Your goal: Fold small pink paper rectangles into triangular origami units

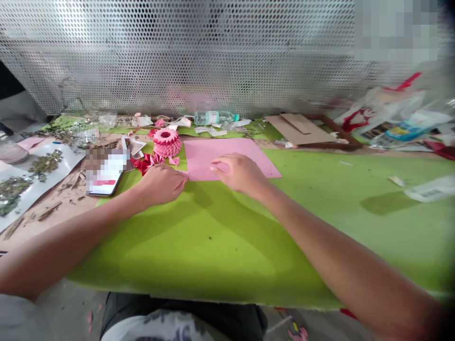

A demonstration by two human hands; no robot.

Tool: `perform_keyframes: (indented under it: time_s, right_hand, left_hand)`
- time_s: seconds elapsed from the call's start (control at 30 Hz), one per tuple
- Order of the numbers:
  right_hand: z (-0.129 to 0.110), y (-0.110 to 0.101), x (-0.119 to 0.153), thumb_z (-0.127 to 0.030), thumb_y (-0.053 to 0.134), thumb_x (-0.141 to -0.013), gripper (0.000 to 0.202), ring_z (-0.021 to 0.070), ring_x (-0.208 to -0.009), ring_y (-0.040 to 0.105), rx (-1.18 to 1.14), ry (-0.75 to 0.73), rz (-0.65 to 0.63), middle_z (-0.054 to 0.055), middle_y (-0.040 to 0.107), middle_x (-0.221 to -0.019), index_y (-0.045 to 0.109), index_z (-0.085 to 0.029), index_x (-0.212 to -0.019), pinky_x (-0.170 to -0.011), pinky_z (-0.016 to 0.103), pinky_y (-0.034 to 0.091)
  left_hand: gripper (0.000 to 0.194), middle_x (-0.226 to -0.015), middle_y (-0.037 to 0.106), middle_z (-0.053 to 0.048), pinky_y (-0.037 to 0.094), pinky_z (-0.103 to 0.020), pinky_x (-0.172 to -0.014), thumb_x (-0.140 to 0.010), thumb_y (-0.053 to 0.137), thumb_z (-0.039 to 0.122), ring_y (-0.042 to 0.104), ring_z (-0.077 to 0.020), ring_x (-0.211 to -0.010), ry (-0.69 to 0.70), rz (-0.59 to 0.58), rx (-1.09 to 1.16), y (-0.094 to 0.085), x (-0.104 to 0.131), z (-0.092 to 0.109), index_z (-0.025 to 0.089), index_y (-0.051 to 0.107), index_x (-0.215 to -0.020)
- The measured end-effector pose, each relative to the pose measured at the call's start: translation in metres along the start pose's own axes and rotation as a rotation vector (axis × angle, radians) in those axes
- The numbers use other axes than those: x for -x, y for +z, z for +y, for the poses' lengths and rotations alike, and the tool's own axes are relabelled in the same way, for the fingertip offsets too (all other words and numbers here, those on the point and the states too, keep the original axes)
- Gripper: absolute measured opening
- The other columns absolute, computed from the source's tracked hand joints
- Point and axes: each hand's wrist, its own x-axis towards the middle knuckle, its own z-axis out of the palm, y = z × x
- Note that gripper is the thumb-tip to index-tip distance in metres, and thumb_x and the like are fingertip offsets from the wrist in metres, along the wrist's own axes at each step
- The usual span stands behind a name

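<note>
Left hand (pixel 163 184): curled by pink paper (pixel 227 146); cannot tell if grasping.
Right hand (pixel 240 173): bent over pink paper; cannot tell if pinching.

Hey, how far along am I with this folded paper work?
The ring-shaped stack of folded pink pieces looks assembled, with folded red pieces next to it. Your left hand seems to pinch a small pink piece; your right hand is over the pink sheet. That sheet lies flat, so folding it may be left. How many pieces you need, I can't tell.
</note>
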Motion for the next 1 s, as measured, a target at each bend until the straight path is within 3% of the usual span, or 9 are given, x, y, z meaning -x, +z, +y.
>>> perform_keyframes:
  time_s: [0.13, 0.23, 0.37, 0.47, 0.6, 0.7, 0.8, 0.9, 1.0]
  right_hand:
    - [-0.024, 0.001, 0.008, -0.040, 0.060, -0.092, 0.034, 0.0210, -0.078, 0.070, -0.419, 0.032, -0.152, 0.008, 0.077, -0.091, 0.069, -0.018, -0.116, -0.069, 0.031, 0.052]
    - [-0.037, 0.002, 0.014, -0.047, 0.063, -0.090, 0.045, 0.0197, -0.076, 0.069, -0.604, -0.013, -0.260, 0.006, 0.075, -0.089, 0.063, -0.019, -0.126, -0.066, 0.030, 0.050]
    - [-0.040, 0.006, 0.017, -0.042, 0.065, -0.090, 0.041, 0.0204, -0.085, 0.070, -0.759, 0.007, -0.232, 0.008, 0.074, -0.096, 0.059, -0.019, -0.123, -0.072, 0.031, 0.051]
    - [-0.038, 0.009, 0.016, -0.039, 0.065, -0.090, 0.043, 0.0203, -0.088, 0.069, -0.786, 0.011, -0.186, 0.008, 0.074, -0.097, 0.056, -0.019, -0.127, -0.073, 0.031, 0.050]
    - [-0.036, 0.009, 0.013, -0.042, 0.063, -0.091, 0.025, 0.0176, -0.078, 0.065, -0.733, -0.025, -0.186, 0.006, 0.072, -0.089, 0.069, -0.019, -0.097, -0.066, 0.029, 0.045]
    - [-0.035, 0.004, 0.011, -0.052, 0.061, -0.090, 0.039, 0.0111, -0.054, 0.047, -0.721, 0.034, -0.178, -0.002, 0.056, -0.062, 0.064, -0.017, -0.074, -0.054, 0.027, 0.033]
    - [-0.033, 0.000, 0.009, -0.059, 0.062, -0.087, 0.048, 0.0088, -0.049, 0.035, -0.742, 0.096, -0.161, -0.005, 0.040, -0.054, 0.056, -0.018, -0.063, -0.051, 0.027, 0.026]
    - [-0.029, 0.000, 0.007, -0.062, 0.063, -0.085, 0.048, 0.0108, -0.053, 0.044, -0.835, 0.170, -0.173, -0.003, 0.049, -0.057, 0.057, -0.018, -0.065, -0.055, 0.028, 0.033]
    - [-0.026, 0.003, 0.005, -0.061, 0.063, -0.084, 0.045, 0.0135, -0.060, 0.054, -0.960, 0.239, -0.203, 0.000, 0.058, -0.062, 0.063, -0.018, -0.072, -0.062, 0.029, 0.040]
  left_hand:
    - [0.033, -0.078, 0.075, -0.006, 0.044, -0.030, -0.064, -0.096, 0.044, 0.025, 0.068, -0.0210, -0.070, 0.034, 0.153, -0.058, -0.003, -0.001, 0.000, 0.019, 0.075, -0.086]
    - [0.035, -0.068, 0.072, -0.005, 0.038, -0.029, -0.059, -0.099, 0.043, 0.027, 0.065, -0.0188, -0.062, 0.058, 0.254, 0.006, -0.005, -0.001, -0.002, 0.018, 0.073, -0.083]
    - [0.035, -0.067, 0.071, -0.005, 0.040, -0.029, -0.064, -0.100, 0.043, 0.025, 0.064, -0.0172, -0.061, 0.162, 0.347, 0.084, -0.005, -0.001, -0.005, 0.016, 0.071, -0.079]
    - [0.034, -0.069, 0.072, -0.005, 0.042, -0.029, -0.065, -0.100, 0.045, 0.026, 0.064, -0.0165, -0.062, 0.163, 0.391, 0.137, -0.004, -0.001, -0.004, 0.016, 0.071, -0.079]
    - [0.028, -0.074, 0.074, -0.004, 0.045, -0.028, -0.069, -0.099, 0.051, 0.029, 0.066, -0.0163, -0.065, 0.152, 0.421, 0.191, -0.003, 0.000, -0.001, 0.018, 0.072, -0.085]
    - [0.019, -0.087, 0.077, -0.004, 0.048, -0.027, -0.069, -0.096, 0.054, 0.024, 0.069, -0.0160, -0.070, 0.083, 0.441, 0.257, -0.004, 0.000, 0.000, 0.018, 0.072, -0.099]
    - [0.024, -0.097, 0.077, -0.004, 0.050, -0.024, -0.068, -0.095, 0.053, 0.018, 0.069, -0.0143, -0.075, 0.073, 0.423, 0.387, -0.005, 0.000, 0.000, 0.018, 0.070, -0.110]
    - [0.023, -0.102, 0.076, -0.006, 0.053, -0.025, -0.076, -0.091, 0.061, 0.022, 0.069, -0.0164, -0.087, 0.198, 0.346, 0.514, -0.008, 0.000, -0.002, 0.019, 0.072, -0.111]
    - [0.032, -0.105, 0.073, -0.007, 0.054, -0.030, -0.085, -0.084, 0.072, 0.028, 0.067, -0.0195, -0.095, 0.265, 0.256, 0.498, -0.008, 0.001, -0.005, 0.021, 0.071, -0.116]
